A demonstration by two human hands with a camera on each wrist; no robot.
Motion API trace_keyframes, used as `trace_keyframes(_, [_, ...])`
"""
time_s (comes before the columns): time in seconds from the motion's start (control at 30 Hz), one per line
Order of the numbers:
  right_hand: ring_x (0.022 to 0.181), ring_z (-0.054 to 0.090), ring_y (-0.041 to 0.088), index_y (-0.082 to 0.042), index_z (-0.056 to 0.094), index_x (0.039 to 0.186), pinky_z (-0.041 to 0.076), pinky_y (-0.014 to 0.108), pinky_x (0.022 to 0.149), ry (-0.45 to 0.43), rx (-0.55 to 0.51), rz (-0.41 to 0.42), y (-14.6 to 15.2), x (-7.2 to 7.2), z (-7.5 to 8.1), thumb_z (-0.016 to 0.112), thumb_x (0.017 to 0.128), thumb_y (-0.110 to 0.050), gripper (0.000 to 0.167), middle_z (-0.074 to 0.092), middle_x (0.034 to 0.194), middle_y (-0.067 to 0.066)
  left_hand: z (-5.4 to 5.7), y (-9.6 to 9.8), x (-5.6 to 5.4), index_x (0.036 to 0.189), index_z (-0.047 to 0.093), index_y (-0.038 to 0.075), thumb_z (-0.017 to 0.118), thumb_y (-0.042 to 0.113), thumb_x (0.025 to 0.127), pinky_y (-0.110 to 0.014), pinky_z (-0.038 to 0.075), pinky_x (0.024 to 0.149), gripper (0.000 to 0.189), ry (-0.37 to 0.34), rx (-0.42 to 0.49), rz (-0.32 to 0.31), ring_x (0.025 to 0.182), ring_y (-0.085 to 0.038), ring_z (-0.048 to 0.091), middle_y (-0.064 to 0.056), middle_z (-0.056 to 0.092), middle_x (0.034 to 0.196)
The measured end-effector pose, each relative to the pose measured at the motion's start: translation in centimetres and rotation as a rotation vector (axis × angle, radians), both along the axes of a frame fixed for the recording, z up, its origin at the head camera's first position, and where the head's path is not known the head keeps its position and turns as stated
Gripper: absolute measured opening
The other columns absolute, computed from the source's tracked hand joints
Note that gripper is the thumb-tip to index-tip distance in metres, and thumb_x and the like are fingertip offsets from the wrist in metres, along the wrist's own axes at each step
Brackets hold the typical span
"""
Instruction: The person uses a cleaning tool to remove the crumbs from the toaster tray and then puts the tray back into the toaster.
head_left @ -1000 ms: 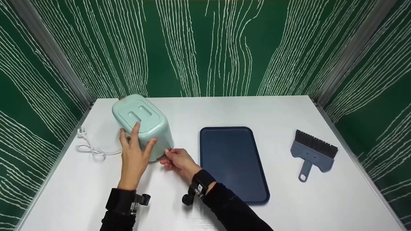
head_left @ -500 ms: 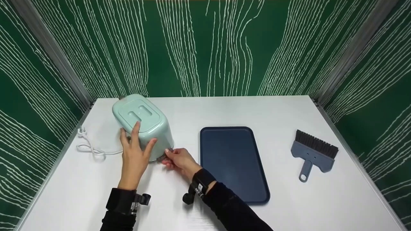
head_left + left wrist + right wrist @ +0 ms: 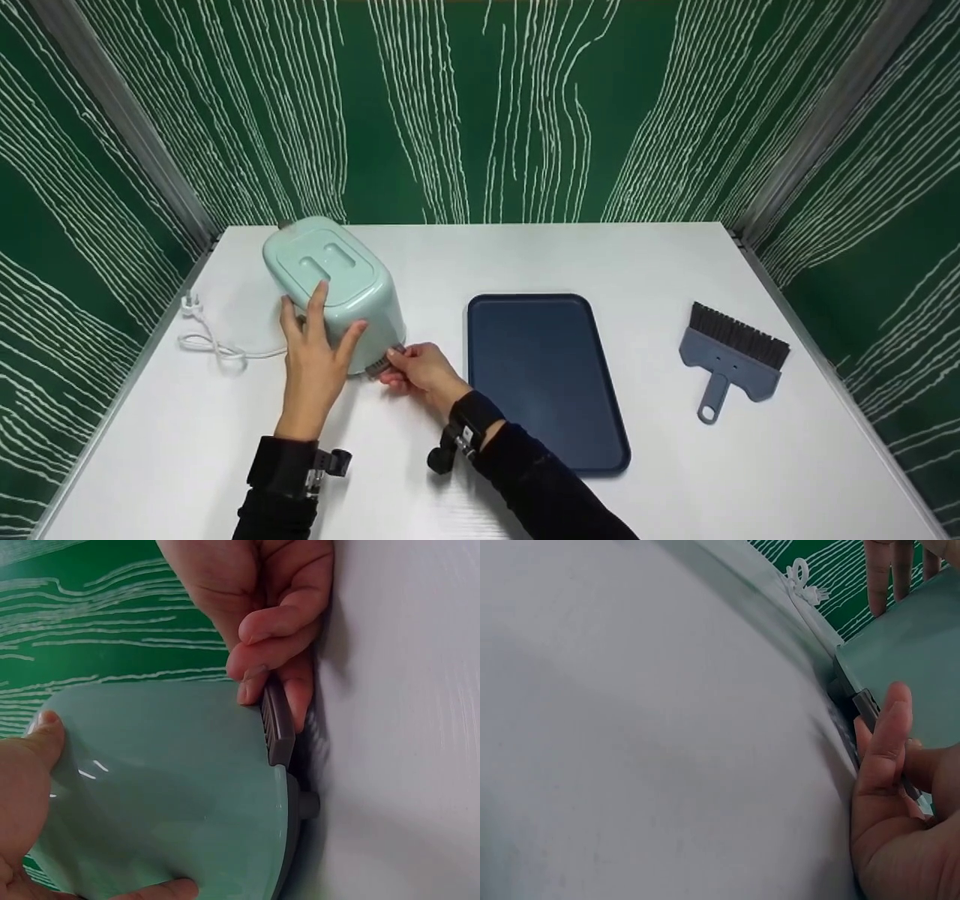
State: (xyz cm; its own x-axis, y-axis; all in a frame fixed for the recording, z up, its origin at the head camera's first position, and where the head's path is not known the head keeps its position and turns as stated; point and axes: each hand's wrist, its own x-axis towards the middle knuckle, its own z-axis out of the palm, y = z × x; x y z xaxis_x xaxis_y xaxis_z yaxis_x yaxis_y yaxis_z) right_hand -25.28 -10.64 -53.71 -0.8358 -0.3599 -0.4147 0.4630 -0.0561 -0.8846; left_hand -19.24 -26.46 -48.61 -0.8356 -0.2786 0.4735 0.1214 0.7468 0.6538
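Note:
A mint-green toaster (image 3: 379, 319), two recesses in its top, stands at the table's left. Spread fingers of my left hand (image 3: 309, 379) rest on its top edge and sides, the thumb on the near face. My right hand (image 3: 424, 375) is low at the toaster's near right corner. Between thumb and fingers it pinches the dark grey ribbed end of a crumb tray (image 3: 277, 724), which sticks out at the base; the rest is hidden under the body. A small dark foot (image 3: 309, 805) shows below the toaster in the left wrist view.
A white cord with a plug (image 3: 192, 304) lies left of the toaster. A navy rectangular tray (image 3: 544, 375) lies right of my right hand, partly under the forearm. Further right is a blue-grey hand brush (image 3: 727, 367) with dark bristles. Green patterned walls (image 3: 525, 112) enclose the table.
The ribbed end of the crumb tray has come slightly out from the toaster's base and shows more now. Both hands and the toaster stay nearly where they were.

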Motion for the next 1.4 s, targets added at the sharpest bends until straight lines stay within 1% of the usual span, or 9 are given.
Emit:
trace_keyframes(0.2, [0.052, 0.064, 0.003, -0.011, 0.051, 0.085, 0.052, 0.015, 0.049, 0.015, 0.026, 0.018, 0.5, 0.0, 0.2, 0.067, 0.106, -0.01, 0.026, 0.069, 0.067, 0.003, 0.0, -0.1, -0.1, 0.166, 0.034, 0.018, 0.077, 0.035, 0.1, -0.074, 0.054, 0.1, 0.081, -0.003, -0.018, -0.004, 0.139, -0.069, 0.046, -0.044, 0.01, 0.168])
trace_keyframes(0.33, [0.051, 0.062, 0.002, -0.011, 0.052, 0.083, 0.051, 0.014, 0.049, 0.047, 0.05, 0.032, 0.7, 0.0, 0.1, 0.068, 0.104, -0.01, 0.026, 0.067, 0.064, 0.001, -0.1, 0.0, -0.1, 0.166, 0.034, 0.017, 0.076, 0.035, 0.101, -0.074, 0.054, 0.102, 0.08, -0.001, -0.021, -0.009, 0.14, -0.069, 0.045, -0.044, 0.01, 0.167])
trace_keyframes(0.53, [0.049, 0.061, 0.002, -0.011, 0.057, 0.082, 0.05, 0.014, 0.047, 0.096, 0.138, 0.056, 0.9, 0.0, 0.2, 0.073, 0.103, -0.018, 0.027, 0.068, 0.063, -0.001, 0.0, 0.0, -0.1, 0.166, 0.035, 0.016, 0.076, 0.034, 0.101, -0.074, 0.053, 0.103, 0.079, 0.012, -0.027, -0.014, 0.139, -0.069, 0.045, -0.045, 0.01, 0.167])
trace_keyframes(0.63, [0.05, 0.062, 0.002, -0.011, 0.06, 0.084, 0.05, 0.014, 0.047, 0.092, 0.152, 0.076, 1.1, -0.1, 0.4, 0.074, 0.102, -0.02, 0.025, 0.069, 0.065, -0.001, -0.1, -0.1, -0.1, 0.165, 0.035, 0.015, 0.077, 0.033, 0.101, -0.075, 0.053, 0.102, 0.079, 0.026, -0.031, -0.014, 0.138, -0.07, 0.046, -0.046, 0.011, 0.166])
trace_keyframes(0.77, [0.052, 0.064, 0.003, -0.01, 0.062, 0.091, 0.053, 0.015, 0.049, 0.066, 0.117, 0.086, 1.1, -0.2, 0.5, 0.075, 0.102, -0.016, 0.017, 0.071, 0.07, 0.001, -0.2, -0.1, 0.0, 0.166, 0.035, 0.015, 0.077, 0.033, 0.101, -0.074, 0.053, 0.102, 0.079, 0.03, -0.033, -0.016, 0.137, -0.07, 0.047, -0.046, 0.012, 0.166])
trace_keyframes(0.93, [0.056, 0.068, 0.005, -0.008, 0.063, 0.097, 0.057, 0.016, 0.054, 0.003, 0.068, 0.061, 1.1, -0.3, 0.6, 0.076, 0.1, -0.01, 0.014, 0.073, 0.075, 0.004, -0.2, -0.1, -0.1, 0.166, 0.036, 0.015, 0.077, 0.034, 0.101, -0.074, 0.053, 0.104, 0.079, 0.025, -0.031, -0.014, 0.137, -0.069, 0.048, -0.046, 0.012, 0.165])
trace_keyframes(1.03, [0.056, 0.066, 0.005, -0.008, 0.062, 0.099, 0.054, 0.015, 0.053, 0.005, 0.099, 0.049, 1.1, -0.3, 0.6, 0.078, 0.099, -0.011, 0.016, 0.071, 0.072, 0.002, -0.2, -0.1, -0.1, 0.165, 0.036, 0.016, 0.077, 0.034, 0.1, -0.075, 0.052, 0.104, 0.079, 0.025, -0.031, -0.014, 0.137, -0.069, 0.048, -0.047, 0.013, 0.165])
trace_keyframes(1.23, [0.051, 0.057, 0.003, -0.012, 0.061, 0.085, 0.043, 0.015, 0.047, 0.093, 0.225, 0.063, 1.0, -0.1, 0.7, 0.082, 0.096, -0.019, 0.024, 0.064, 0.062, -0.003, -0.1, -0.2, -0.1, 0.165, 0.037, 0.014, 0.078, 0.033, 0.1, -0.076, 0.052, 0.103, 0.079, 0.029, -0.039, -0.017, 0.14, -0.07, 0.043, -0.048, 0.013, 0.164])
trace_keyframes(1.4, [0.046, 0.053, 0.003, -0.015, 0.06, 0.075, 0.04, 0.015, 0.043, 0.128, 0.278, 0.077, 1.0, -0.2, 0.4, 0.083, 0.096, -0.03, 0.035, 0.059, 0.058, -0.005, -0.1, -0.2, -0.1, 0.166, 0.035, 0.016, 0.077, 0.035, 0.1, -0.076, 0.051, 0.105, 0.08, 0.005, -0.023, -0.019, 0.141, -0.071, 0.042, -0.047, 0.011, 0.165])
